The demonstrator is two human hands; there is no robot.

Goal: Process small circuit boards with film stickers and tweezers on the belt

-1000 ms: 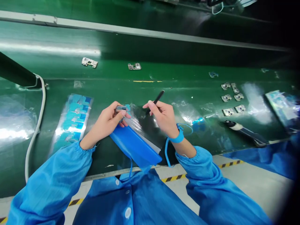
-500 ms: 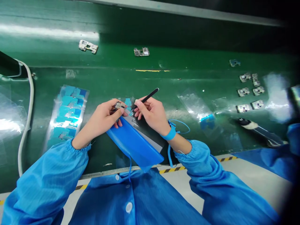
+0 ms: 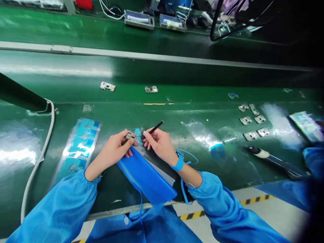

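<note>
Pinched between the thumb and fingers of my left hand (image 3: 118, 147) is a small circuit board (image 3: 130, 136). My right hand (image 3: 160, 144) is closed round black tweezers (image 3: 156, 127), whose dark end slants up to the right; their tips point down beside the board and are hard to make out. Small light-blue film pieces (image 3: 137, 132) lie just behind the two hands. Under them rests a dark sheet (image 3: 162, 165) with rows of small marks, partly covered by a bright blue plastic sheet or pouch (image 3: 149, 173). A blue wrist strap (image 3: 179, 162) circles my right wrist.
Blue film-covered sheets (image 3: 82, 145) lie at left, near a white cable (image 3: 48, 145). Two circuit boards (image 3: 107, 86) sit farther back; several more boards (image 3: 250, 135) stand in rows at right. A black-and-white handled tool (image 3: 273, 162) and clear film (image 3: 199, 135) lie on the right.
The head view has tilted up, so the bench appears lower and a back shelf shows. My hands keep their hold on the board and tweezers, with little change between them.
</note>
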